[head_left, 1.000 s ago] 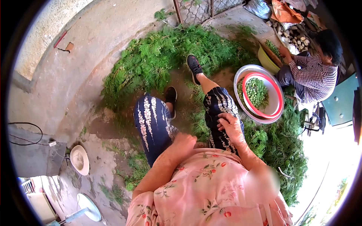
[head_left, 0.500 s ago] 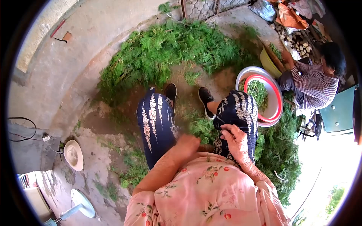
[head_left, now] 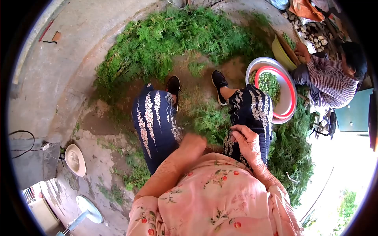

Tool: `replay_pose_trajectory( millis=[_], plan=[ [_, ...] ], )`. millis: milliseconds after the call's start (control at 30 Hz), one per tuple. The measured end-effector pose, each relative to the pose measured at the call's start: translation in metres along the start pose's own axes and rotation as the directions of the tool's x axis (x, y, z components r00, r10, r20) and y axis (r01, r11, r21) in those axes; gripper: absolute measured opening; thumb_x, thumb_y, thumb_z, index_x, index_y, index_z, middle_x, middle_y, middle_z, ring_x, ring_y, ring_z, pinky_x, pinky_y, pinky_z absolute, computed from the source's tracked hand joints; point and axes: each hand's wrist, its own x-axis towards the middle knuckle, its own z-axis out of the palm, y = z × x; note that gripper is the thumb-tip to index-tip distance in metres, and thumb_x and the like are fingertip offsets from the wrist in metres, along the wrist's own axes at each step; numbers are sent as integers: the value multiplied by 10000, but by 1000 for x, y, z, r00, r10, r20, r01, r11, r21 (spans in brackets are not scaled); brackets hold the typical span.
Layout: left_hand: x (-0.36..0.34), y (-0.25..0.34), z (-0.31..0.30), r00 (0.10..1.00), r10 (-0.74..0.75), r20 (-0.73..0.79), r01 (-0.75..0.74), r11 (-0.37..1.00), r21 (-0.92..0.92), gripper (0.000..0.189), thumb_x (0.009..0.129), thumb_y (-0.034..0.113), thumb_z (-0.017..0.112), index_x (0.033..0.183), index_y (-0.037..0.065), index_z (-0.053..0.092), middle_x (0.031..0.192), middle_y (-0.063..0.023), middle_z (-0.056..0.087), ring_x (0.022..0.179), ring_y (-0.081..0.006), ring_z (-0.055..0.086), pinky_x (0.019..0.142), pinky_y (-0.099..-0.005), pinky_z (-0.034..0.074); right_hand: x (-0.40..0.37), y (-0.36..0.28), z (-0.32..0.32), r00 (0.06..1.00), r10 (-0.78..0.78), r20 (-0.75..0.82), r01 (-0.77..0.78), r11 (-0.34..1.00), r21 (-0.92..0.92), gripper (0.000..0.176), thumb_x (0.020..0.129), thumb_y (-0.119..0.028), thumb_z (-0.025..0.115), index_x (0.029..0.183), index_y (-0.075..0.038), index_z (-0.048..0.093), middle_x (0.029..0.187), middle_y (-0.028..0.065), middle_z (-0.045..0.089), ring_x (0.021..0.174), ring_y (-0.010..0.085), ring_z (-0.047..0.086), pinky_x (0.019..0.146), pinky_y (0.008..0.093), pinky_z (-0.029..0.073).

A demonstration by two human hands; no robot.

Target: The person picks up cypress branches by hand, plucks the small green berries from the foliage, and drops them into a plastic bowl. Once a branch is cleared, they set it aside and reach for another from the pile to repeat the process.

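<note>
My left hand (head_left: pixel 192 146) is curled in a loose fist above my lap, slightly smeared, with its fingertips turned away. To the right, my right hand (head_left: pixel 248 144) is over my right thigh, thumb and fingers bent together. Whatever either hand holds is too small or hidden to make out. Between my knees, a patch of feathery green sprigs (head_left: pixel 210 124) lies on the ground. Beside my right knee, a large metal basin (head_left: pixel 252 67) contains a red-rimmed basin (head_left: pixel 290 84) with small green pieces (head_left: pixel 269 84) in it.
A broad heap of green branches (head_left: pixel 165 43) curves beyond my feet, with more branches (head_left: pixel 291 165) on the right. A co-worker (head_left: pixel 330 82) in a checked shirt sits near a yellow basin (head_left: pixel 281 57). On the left are a pale hat (head_left: pixel 75 160) and a fan (head_left: pixel 89 209).
My view has tilted slightly, and my feet and knees appear farther apart. My hands stay near my lap, with the right fingers slightly shifted. The co-worker remains seated.
</note>
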Motion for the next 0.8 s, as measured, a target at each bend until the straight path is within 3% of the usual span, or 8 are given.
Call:
replay_pose_trajectory(
  millis=[133, 300, 367, 467, 567, 667, 767, 800],
  plan=[
    [0, 1, 4, 997, 29, -72, -28, 1000, 6, 119, 749, 101, 505, 826, 97, 595, 810, -89, 617, 804, -259, 590, 701, -383, 433, 1, -14, 10, 997, -6, 82, 7, 1000, -6, 165, 826, -28, 580, 988, -5, 604, 826, 104, 624, 656, 133, 616, 607, 250, 487],
    [-1, 2, 14, 999, -27, -43, 28, 999, 27, 118, 771, 135, 511, 843, 98, 597, 819, -85, 629, 806, -256, 597, 699, -380, 434, 1, 4, 23, 982, -21, 186, 28, 999, -38, 170, 810, -62, 596, 975, -24, 610, 847, 130, 630, 701, 206, 621, 639, 283, 487],
    [-2, 1, 14, 998, -50, -39, 50, 999, 6, 129, 773, 142, 512, 856, 101, 601, 814, -87, 632, 814, -253, 600, 698, -383, 435, 1, 15, 27, 973, -97, 208, 113, 991, -70, 155, 839, -12, 556, 988, 12, 594, 754, 65, 616, 637, 89, 591, 595, 225, 487],
    [-1, -5, 32, 951, 22, -309, -28, 1000, -12, 237, 761, 299, 570, 712, 69, 599, 673, -107, 620, 651, -272, 614, 575, -408, 447, 4, 14, 31, 958, -144, 248, 162, 985, -56, 150, 835, -14, 562, 979, 10, 593, 752, 73, 622, 630, 97, 595, 580, 233, 486],
    [-5, -4, 30, 944, 32, -328, -38, 999, -13, 264, 764, 328, 566, 707, 74, 608, 675, -107, 622, 647, -273, 616, 577, -404, 455, 6, 11, 33, 938, -211, 274, 235, 970, -56, 147, 827, -16, 570, 970, 8, 592, 757, 82, 615, 623, 118, 598, 575, 244, 485],
    [-1, -7, 31, 957, 13, -290, -8, 1000, 16, 211, 767, 274, 555, 710, 83, 624, 684, -108, 631, 657, -269, 626, 585, -395, 472, 5, -1, 29, 925, -275, 264, 310, 945, -101, 147, 820, -15, 575, 965, 4, 591, 770, 93, 604, 624, 142, 602, 576, 256, 484],
    [4, -5, 22, 994, -99, -40, 100, 995, 25, 159, 776, 159, 497, 870, 111, 616, 775, -100, 641, 768, -267, 615, 686, -399, 449, 2, -12, 23, 923, -274, 271, 312, 944, -107, 152, 818, -16, 574, 968, 1, 590, 785, 105, 595, 636, 157, 606, 582, 269, 480],
    [3, -4, 20, 994, -97, -45, 99, 995, 33, 158, 774, 159, 499, 868, 111, 617, 769, -102, 641, 763, -268, 617, 684, -395, 453, 0, -16, 22, 921, -278, 273, 315, 943, -102, 153, 819, -15, 573, 969, 1, 589, 785, 104, 595, 638, 156, 606, 582, 269, 479]
  ],
)
